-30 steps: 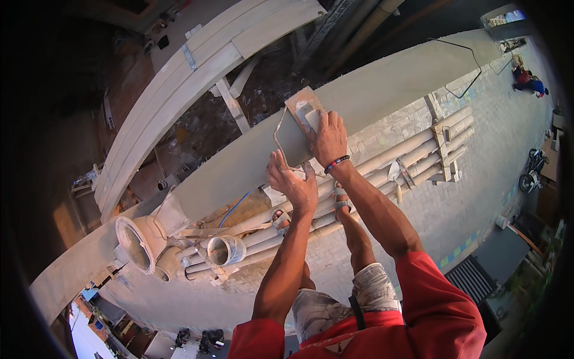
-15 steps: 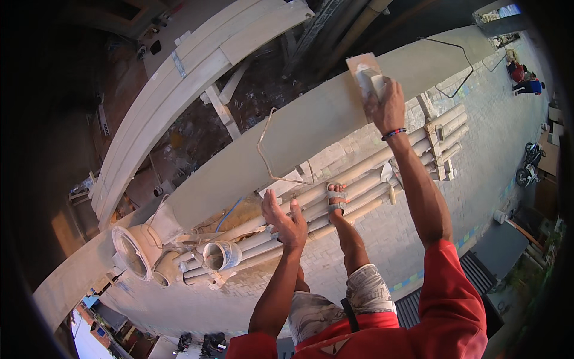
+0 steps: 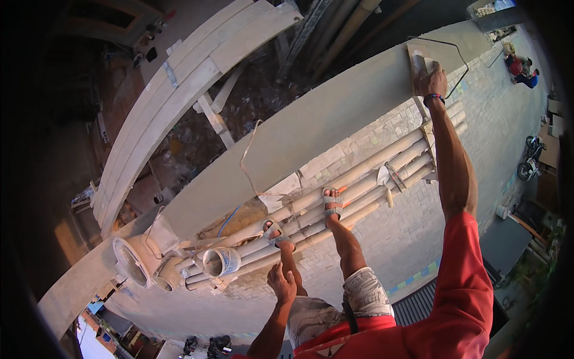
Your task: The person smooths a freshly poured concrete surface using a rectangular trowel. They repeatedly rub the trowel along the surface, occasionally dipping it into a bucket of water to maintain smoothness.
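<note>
My right hand (image 3: pixel 433 82) grips a flat plastering float (image 3: pixel 418 55) against the smooth grey curved beam (image 3: pixel 359 105), toward its far right, just inside a bent dark wire (image 3: pixel 458 51). My left hand (image 3: pixel 283 281) hangs low beside my leg, fingers loosely bent and apart, holding nothing. My sandalled feet rest on bundled long poles (image 3: pixel 353 172) below the beam. A trowel (image 3: pixel 383 177) lies on the poles. A white bucket (image 3: pixel 222 261) and a wide-mouthed pale container (image 3: pixel 130 262) sit to the left.
A pale slatted arch (image 3: pixel 197 60) curves above the beam over a dark, cluttered space. Far below are paving (image 3: pixel 490 137), a parked motorbike (image 3: pixel 529 158), two or more people (image 3: pixel 525 78) at upper right and a dark roof (image 3: pixel 503 230). Another bent wire (image 3: pixel 243 160) crosses the beam.
My right hand has slid the float rightward and upward along the beam. My left hand has left the pale bent wire and dropped toward my leg.
</note>
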Demonstrator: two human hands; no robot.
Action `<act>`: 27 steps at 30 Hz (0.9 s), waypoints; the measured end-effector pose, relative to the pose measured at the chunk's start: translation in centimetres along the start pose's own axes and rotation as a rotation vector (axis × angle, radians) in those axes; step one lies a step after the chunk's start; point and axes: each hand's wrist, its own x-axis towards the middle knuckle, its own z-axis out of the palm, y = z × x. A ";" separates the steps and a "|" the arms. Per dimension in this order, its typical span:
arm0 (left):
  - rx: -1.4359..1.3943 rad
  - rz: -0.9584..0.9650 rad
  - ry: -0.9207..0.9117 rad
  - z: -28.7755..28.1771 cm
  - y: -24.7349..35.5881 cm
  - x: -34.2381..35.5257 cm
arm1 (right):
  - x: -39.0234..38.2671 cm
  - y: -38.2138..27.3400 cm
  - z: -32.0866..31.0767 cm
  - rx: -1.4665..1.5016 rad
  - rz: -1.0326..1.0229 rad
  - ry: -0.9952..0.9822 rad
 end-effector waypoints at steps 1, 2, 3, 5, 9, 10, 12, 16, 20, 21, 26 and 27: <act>-0.026 -0.011 -0.013 0.2 -0.2 0.1 | 2.7 4.3 -0.1 0.066 -0.014 0.078; -0.038 -0.047 -0.023 -0.1 -0.3 -0.4 | 3.1 4.6 -0.7 0.105 -0.037 0.052; -0.051 -0.081 -0.033 -0.1 -0.3 -0.7 | 3.5 5.0 -1.1 0.142 -0.059 0.027; -0.051 -0.148 -0.068 0.3 0.4 -0.9 | 2.5 4.7 -1.8 0.238 -0.204 -0.114; -0.073 -0.184 -0.172 0.9 2.3 -0.1 | 1.5 3.5 -1.5 0.259 -0.231 -0.196; -0.079 -0.171 -0.183 1.1 2.8 0.1 | 2.0 3.6 -1.0 0.226 -0.238 -0.167; -0.112 -0.174 -0.202 1.5 2.6 0.3 | 2.8 3.8 0.5 0.162 -0.248 -0.115; -0.126 -0.157 -0.174 2.1 1.8 -0.2 | 2.3 2.5 2.3 0.065 -0.152 -0.152; -0.147 -0.157 -0.152 1.6 2.6 0.9 | -7.1 -4.7 2.5 0.227 -0.294 -0.145; -0.161 -0.142 -0.148 1.6 3.1 1.7 | -10.6 -6.9 2.3 0.273 -0.389 -0.124; -0.325 -0.016 0.086 -0.4 7.1 7.5 | -20.4 -13.2 -2.0 0.695 -0.441 -0.567; -0.427 -0.068 0.114 -1.1 8.6 8.8 | -20.5 -13.3 -3.3 0.789 -0.314 -0.594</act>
